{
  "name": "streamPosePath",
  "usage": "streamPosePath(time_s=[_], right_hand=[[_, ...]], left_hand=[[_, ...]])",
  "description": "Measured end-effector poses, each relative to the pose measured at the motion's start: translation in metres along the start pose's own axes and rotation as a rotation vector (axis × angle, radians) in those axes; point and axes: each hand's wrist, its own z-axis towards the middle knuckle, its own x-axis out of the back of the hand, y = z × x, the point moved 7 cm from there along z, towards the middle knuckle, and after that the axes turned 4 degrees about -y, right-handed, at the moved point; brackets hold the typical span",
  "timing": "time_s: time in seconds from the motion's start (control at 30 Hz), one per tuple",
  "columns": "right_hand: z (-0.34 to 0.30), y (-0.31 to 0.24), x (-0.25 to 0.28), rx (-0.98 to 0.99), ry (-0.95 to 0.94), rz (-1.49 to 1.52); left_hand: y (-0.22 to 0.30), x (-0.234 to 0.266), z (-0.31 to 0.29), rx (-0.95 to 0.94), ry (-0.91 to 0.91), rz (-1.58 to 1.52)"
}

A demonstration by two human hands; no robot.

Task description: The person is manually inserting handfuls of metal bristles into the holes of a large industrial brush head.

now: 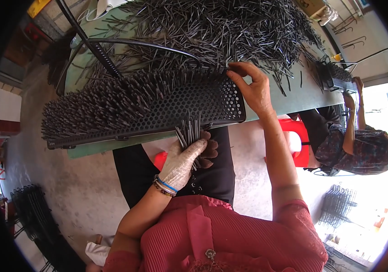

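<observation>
A long black perforated rack (185, 102) lies tilted along the table's near edge. Dark thin rods (98, 106) stand packed in its holes over the left part and along the far edge; the near right holes show bare. My left hand (180, 163), in a pale glove with dark finger pads, is closed round a bundle of the same rods (188, 131) just before the rack's near edge. My bare right hand (253, 88) is at the rack's far right corner, thumb and forefinger pinched together. What sits between those fingertips is too small to make out.
A big heap of loose rods (230, 31) covers the far part of the green table (300, 97). A black bent frame (94, 50) rises behind the rack at the left. At the right another person (357, 147) handles a similar rack (337, 77). Black wire racks (33, 208) stand at the lower left.
</observation>
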Motion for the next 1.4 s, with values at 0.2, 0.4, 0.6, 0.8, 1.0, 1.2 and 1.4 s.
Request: streamPosePath(time_s=[0.2, 0.4, 0.6, 0.8, 1.0, 1.2, 1.4], right_hand=[[0.002, -0.005, -0.004, 0.141, 0.032, -0.111], [0.000, -0.005, -0.006, 0.192, 0.120, -0.313], [-0.020, -0.031, 0.006, 0.033, 0.118, -0.057], [-0.057, -0.047, -0.050, -0.310, -0.471, 0.301], [-0.068, -0.044, -0.054, -0.540, -0.496, 0.480], [-0.045, -0.043, -0.039, -0.353, -0.171, 0.496], [-0.002, -0.037, -0.034, -0.123, 0.046, 0.332]], left_hand=[[0.002, -0.006, 0.000, -0.001, -0.033, 0.011], [0.000, -0.005, 0.002, -0.010, -0.031, -0.025], [0.006, -0.007, 0.002, -0.041, -0.112, -0.003], [0.016, -0.016, -0.005, -0.099, -0.162, 0.034], [0.012, -0.007, -0.009, -0.116, -0.076, -0.043], [0.009, 0.010, -0.007, -0.113, 0.002, -0.094], [0.007, 0.011, -0.010, -0.104, -0.003, -0.081]])
